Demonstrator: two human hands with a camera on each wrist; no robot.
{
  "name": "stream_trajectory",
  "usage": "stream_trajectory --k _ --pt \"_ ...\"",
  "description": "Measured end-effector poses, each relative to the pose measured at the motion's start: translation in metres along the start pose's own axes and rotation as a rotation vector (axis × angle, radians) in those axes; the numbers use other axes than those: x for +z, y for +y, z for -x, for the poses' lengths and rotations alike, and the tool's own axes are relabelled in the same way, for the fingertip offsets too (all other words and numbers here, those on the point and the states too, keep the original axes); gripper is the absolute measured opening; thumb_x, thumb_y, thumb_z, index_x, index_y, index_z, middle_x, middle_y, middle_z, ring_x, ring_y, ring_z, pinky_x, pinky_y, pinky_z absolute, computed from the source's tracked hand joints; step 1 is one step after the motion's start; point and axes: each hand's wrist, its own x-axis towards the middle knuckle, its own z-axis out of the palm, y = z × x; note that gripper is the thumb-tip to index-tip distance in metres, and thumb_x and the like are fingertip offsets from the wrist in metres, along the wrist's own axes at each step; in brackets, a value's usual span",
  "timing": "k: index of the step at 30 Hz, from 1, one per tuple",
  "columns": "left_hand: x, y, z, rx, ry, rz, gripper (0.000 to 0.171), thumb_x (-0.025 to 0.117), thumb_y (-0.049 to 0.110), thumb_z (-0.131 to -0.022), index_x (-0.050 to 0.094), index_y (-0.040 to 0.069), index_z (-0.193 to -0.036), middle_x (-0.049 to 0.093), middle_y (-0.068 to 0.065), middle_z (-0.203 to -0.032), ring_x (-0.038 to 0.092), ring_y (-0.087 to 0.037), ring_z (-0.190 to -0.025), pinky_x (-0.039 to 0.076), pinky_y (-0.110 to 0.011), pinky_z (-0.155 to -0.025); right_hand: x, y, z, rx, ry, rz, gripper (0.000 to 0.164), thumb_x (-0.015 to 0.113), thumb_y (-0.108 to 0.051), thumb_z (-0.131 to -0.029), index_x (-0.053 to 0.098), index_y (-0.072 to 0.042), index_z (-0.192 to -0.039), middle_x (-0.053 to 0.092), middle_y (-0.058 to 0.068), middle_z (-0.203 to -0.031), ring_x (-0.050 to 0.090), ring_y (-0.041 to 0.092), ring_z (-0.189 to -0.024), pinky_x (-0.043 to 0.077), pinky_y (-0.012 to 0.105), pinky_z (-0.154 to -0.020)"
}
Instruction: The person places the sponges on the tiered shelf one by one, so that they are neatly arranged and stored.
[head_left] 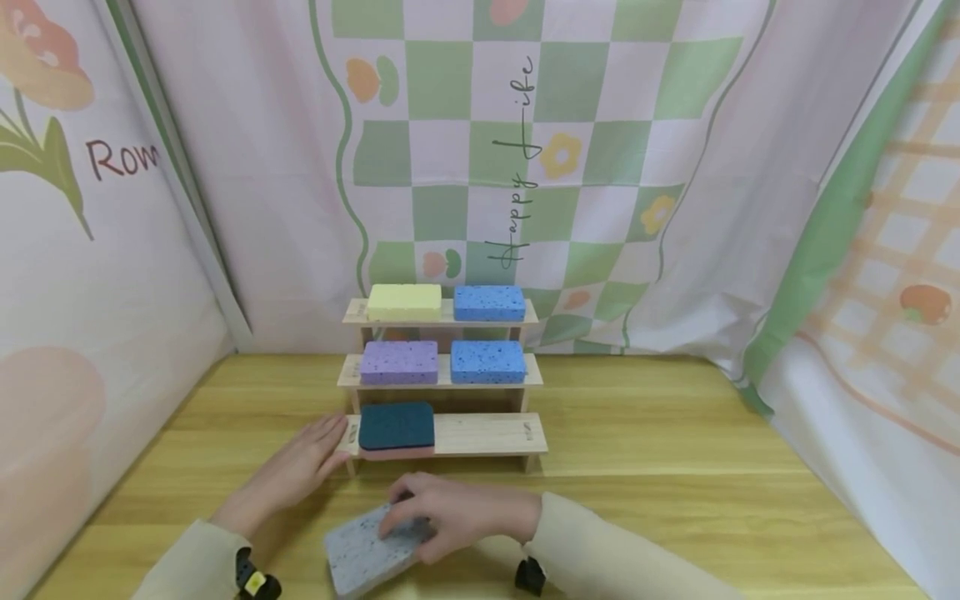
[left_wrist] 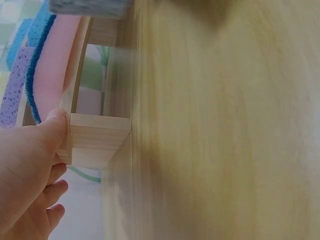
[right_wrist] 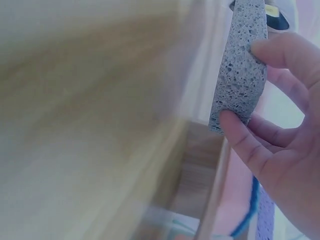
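A grey speckled sponge is held above the wood-grain table by my right hand. In the right wrist view, thumb and fingers pinch the grey sponge by its edges, and it hangs tilted in front of the rack. My left hand grips the left end of the bottom tier of a three-tier wooden rack. The left wrist view has the thumb on the board's edge and the fingers around its end. Right beside that hand, a pink sponge with a dark teal scouring side lies on the bottom tier's left half.
On the middle tier sit a purple sponge and a blue sponge. The top tier carries a yellow sponge and another blue sponge. Patterned curtains hang behind and at both sides of the table.
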Motion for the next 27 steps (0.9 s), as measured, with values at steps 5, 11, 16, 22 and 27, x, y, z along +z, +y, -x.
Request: stream_trajectory --k 5,11,16,22,27 --pt "0.001 -0.001 -0.001 0.006 0.005 -0.002 0.055 0.046 0.03 -0.098 0.038 -0.01 -0.134 0.035 -0.026 -0.139 0.032 -0.041 -0.127 0.025 -0.052 -0.104 -0.008 -0.001 0.013 0.018 0.054 0.039 0.044 0.064 -0.009 -0.083 0.056 -0.018 -0.125 0.042 0.006 -0.131 0.04 0.007 -0.112 0.037 0.014 -0.087" --pt "0.002 -0.001 -0.001 0.015 0.013 0.002 0.055 0.047 0.028 -0.097 0.038 -0.011 -0.134 0.035 -0.027 -0.138 0.032 -0.041 -0.127 0.025 -0.053 -0.104 -0.02 -0.003 0.03 0.031 0.114 0.024 0.043 0.063 -0.007 -0.083 0.056 -0.02 -0.124 0.042 0.005 -0.129 0.041 0.009 -0.112 0.04 0.016 -0.084" --pt "0.002 -0.001 -0.001 0.022 0.021 0.002 0.054 0.048 0.028 -0.097 0.038 -0.011 -0.134 0.036 -0.027 -0.138 0.032 -0.041 -0.127 0.026 -0.052 -0.104 -0.029 -0.005 0.042 0.02 0.172 0.047 0.04 0.063 -0.007 -0.084 0.057 -0.018 -0.122 0.042 0.007 -0.13 0.041 0.011 -0.114 0.04 0.017 -0.08" --pt "0.003 -0.002 -0.001 0.017 0.011 -0.004 0.055 0.046 0.03 -0.098 0.038 -0.01 -0.134 0.035 -0.027 -0.138 0.032 -0.041 -0.127 0.026 -0.052 -0.104 -0.037 -0.005 0.053 0.029 0.237 0.095 0.039 0.065 -0.006 -0.081 0.058 -0.017 -0.118 0.043 0.009 -0.128 0.043 0.013 -0.109 0.04 0.019 -0.076" --pt "0.002 -0.002 -0.001 0.008 0.002 -0.002 0.055 0.045 0.03 -0.098 0.037 -0.01 -0.135 0.035 -0.027 -0.139 0.032 -0.041 -0.127 0.025 -0.053 -0.104 -0.043 -0.004 0.061 0.067 0.273 0.117 0.039 0.066 -0.007 -0.08 0.059 -0.018 -0.117 0.043 0.01 -0.128 0.044 0.015 -0.112 0.043 0.022 -0.081"
